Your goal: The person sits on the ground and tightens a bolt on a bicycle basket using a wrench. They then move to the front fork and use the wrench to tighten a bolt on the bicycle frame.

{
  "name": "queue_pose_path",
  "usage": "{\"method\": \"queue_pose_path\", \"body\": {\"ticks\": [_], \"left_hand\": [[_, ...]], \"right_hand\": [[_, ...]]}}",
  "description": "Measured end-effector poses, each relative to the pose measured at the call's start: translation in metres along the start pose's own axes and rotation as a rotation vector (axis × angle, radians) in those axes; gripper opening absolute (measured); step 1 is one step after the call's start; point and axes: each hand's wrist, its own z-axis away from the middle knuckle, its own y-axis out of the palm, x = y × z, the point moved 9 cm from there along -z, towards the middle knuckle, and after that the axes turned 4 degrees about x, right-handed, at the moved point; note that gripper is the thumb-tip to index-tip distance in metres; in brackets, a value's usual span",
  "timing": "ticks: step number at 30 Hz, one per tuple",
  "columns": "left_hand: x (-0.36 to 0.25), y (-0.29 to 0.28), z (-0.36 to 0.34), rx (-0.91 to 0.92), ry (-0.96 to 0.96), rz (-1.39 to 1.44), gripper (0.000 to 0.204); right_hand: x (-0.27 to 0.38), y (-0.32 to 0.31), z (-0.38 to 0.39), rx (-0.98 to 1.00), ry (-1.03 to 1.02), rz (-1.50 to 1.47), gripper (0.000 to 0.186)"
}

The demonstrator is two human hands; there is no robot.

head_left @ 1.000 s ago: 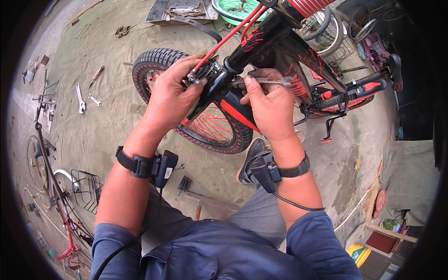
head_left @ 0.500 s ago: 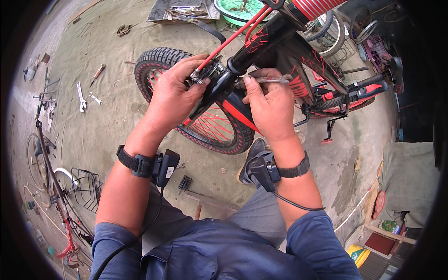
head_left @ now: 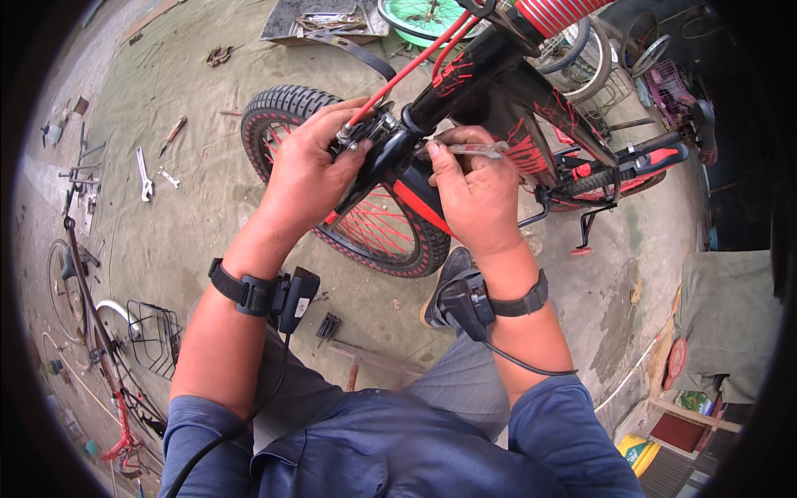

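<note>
A black bicycle (head_left: 466, 76) with red markings stands in front of me, its front wheel (head_left: 282, 98) turned to the left. My left hand (head_left: 311, 166) is closed on the metal brake (head_left: 375, 131) at the front of the fork, thumb and fingers pinching it where the red cable (head_left: 407, 73) comes down. On the other side of the fork, my right hand (head_left: 480, 191) is closed round a small wrench (head_left: 490, 150). One open end of this tool sticks out past the fingers; its other end, toward the fork, is mostly hidden.
On the ground at left lie an adjustable wrench (head_left: 145, 174), a smaller wrench (head_left: 169, 177) and a screwdriver (head_left: 173, 134). A grey tray (head_left: 282, 25) of tools stands beyond the wheel. Near it is a green-rimmed wheel (head_left: 415, 12). A black wire basket (head_left: 154, 332) sits at lower left.
The wrench has turned slightly in my right hand, and that hand has shifted a little to the left. My left hand stays on the brake.
</note>
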Motion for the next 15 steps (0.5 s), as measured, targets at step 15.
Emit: {"method": "queue_pose_path", "body": {"ticks": [15], "left_hand": [[0.003,0.001,0.002,-0.007,-0.014,0.030,0.035]], "right_hand": [[0.041,0.016,0.024,0.005,-0.414,0.368,0.025]]}}
